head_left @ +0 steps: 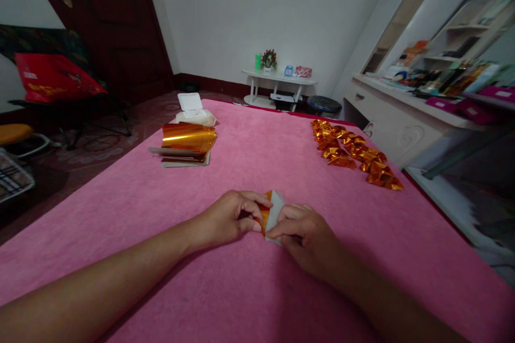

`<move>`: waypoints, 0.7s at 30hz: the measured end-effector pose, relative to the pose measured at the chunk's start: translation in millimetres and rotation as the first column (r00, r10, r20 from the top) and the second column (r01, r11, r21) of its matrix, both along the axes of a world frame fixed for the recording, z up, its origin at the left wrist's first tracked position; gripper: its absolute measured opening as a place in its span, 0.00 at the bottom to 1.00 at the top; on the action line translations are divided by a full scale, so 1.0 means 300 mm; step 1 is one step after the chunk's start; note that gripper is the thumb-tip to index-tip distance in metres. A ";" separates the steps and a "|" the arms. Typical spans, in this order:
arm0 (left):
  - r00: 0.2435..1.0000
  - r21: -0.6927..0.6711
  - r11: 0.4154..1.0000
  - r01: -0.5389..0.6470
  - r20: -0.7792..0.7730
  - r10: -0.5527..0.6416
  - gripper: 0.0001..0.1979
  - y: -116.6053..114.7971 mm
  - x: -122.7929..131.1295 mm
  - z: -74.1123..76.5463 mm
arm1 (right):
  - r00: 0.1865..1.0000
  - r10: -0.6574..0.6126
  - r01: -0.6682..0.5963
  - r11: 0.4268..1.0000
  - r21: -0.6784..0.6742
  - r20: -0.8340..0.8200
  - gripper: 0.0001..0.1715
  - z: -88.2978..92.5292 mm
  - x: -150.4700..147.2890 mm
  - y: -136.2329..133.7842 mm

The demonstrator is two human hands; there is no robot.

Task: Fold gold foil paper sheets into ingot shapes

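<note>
A small sheet of gold foil paper (276, 212), partly folded with its grey back showing, lies on the pink cloth in front of me. My left hand (237, 214) grips its gold left side between thumb and fingers. On the grey right part, the fingertips of my right hand (301, 233) press down, curled, near the lower edge. Farther off to the left sits a stack of gold foil sheets (187, 139), curling upward over grey backs. Folded gold foil pieces (350, 147) stand in rows at the right.
The pink cloth (257, 161) covers a large surface. Behind the foil stack stands an open white box (191, 103). A low white table (277, 77) is by the far wall, a cluttered white cabinet (402, 112) on the right, and a chair with a red bag (56, 77) on the left.
</note>
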State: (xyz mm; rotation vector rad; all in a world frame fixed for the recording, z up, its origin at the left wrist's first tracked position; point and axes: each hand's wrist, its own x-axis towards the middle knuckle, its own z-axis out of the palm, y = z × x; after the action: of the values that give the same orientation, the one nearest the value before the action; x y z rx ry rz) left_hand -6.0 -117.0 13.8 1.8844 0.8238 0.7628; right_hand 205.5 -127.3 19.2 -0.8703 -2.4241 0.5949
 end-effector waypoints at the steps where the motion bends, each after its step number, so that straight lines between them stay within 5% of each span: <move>1: 1.000 0.001 1.000 0.000 -0.001 0.000 0.06 0.000 0.000 0.000 | 1.000 0.004 -0.004 1.000 0.004 0.006 0.16 0.001 0.002 -0.001; 14: 0.997 0.020 0.997 -0.075 -0.030 0.076 0.05 -0.006 0.021 0.001 | 0.992 0.056 -0.064 0.996 0.069 0.113 0.11 0.018 0.000 -0.020; 21: 0.995 0.043 0.998 0.042 -0.089 -0.038 0.08 0.013 0.003 0.019 | 0.990 0.053 -0.064 0.995 0.082 0.128 0.12 0.020 0.001 -0.031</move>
State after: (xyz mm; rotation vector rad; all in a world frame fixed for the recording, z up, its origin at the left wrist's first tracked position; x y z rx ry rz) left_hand -5.1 -113.0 19.6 1.9800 0.8270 0.6823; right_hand 205.8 -136.5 25.1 -0.8263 -2.5757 0.4654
